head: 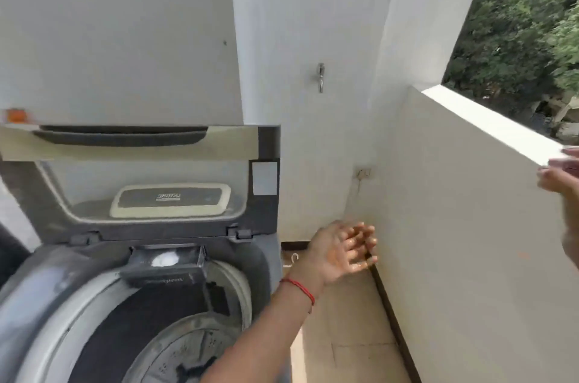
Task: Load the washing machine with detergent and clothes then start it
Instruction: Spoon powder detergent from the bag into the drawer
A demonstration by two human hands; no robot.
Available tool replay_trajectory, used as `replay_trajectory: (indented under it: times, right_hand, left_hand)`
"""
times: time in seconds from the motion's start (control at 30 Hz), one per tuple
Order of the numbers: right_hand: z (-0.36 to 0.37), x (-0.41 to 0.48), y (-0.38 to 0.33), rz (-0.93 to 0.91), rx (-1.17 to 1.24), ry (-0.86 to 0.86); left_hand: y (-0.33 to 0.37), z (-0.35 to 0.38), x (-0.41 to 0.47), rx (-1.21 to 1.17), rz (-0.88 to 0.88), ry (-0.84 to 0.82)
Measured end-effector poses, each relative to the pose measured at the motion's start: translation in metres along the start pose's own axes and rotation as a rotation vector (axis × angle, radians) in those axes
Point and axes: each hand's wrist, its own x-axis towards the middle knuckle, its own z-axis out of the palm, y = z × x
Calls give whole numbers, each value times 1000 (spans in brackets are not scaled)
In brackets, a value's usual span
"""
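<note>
A grey top-loading washing machine (47, 295) stands at the lower left with its lid (141, 175) raised upright. Its detergent drawer (166, 260) is pulled out at the back rim and holds white powder. The drum (175, 338) is open, and its ribbed bottom shows with a small dark shape on it. My left hand (341, 251), with a red thread on the wrist, hovers to the right of the machine over the floor, fingers spread and empty. My right hand (557, 179) is blurred at the right edge beside the parapet, fingers apart, partly cut off.
A white parapet wall (454, 226) runs along the right, with trees beyond it. The white back wall carries a metal tap (320, 77) and a small socket (363, 172). A narrow strip of beige tiled floor (344, 335) lies between machine and parapet.
</note>
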Motion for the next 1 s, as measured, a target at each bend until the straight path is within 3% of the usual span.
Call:
replay_trajectory:
  times: [0.13, 0.23, 0.3, 0.4, 0.6, 1.0]
  right_hand:
    - [127, -132, 56, 442, 64, -490]
    - [214, -225, 92, 884, 128, -730]
    - [260, -271, 112, 1113, 126, -753]
    - [313, -321, 146, 1338, 174, -629]
    - [360, -352, 175, 1443, 285, -299]
    - [391, -340, 185, 1316, 292, -73]
  left_hand:
    - [22, -131, -73, -129, 33, 292]
    - [37, -213, -124, -270, 17, 481]
    - [49, -254, -148, -334, 34, 588]
    - [69, -292, -166, -443, 129, 668]
    - [92, -323, -165, -403, 282, 704]
    - [106, -334, -139, -266, 284, 810]
